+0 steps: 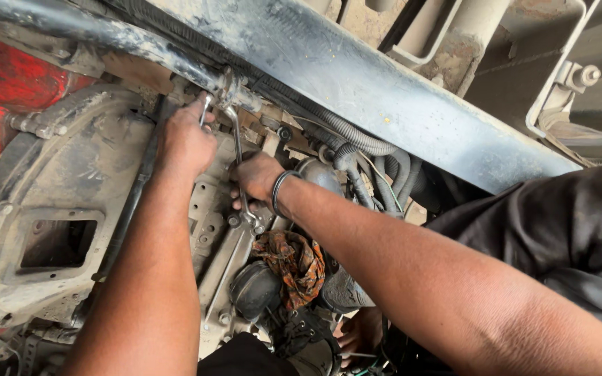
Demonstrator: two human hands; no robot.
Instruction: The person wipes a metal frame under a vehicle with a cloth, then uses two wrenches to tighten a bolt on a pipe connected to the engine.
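Gripping spanner (240, 167) w/ right hand (258, 178), left hand (186, 139) clenched on tool at pipe (127, 42) clamp—prob. best keep both square, pull steady.

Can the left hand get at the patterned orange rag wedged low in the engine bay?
Probably yes: the patterned orange rag lies uncovered below both hands, nothing over it. But the left hand is up on a slim metal wrench, so it must let go first.

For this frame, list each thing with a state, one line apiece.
left hand: closed on a small wrench up at the clamp
small wrench: held, mostly hidden
right hand: gripping the long wrench
long wrench: held, running from the clamp down
clamp: fastened around the pipe
rag: crumpled among the engine parts
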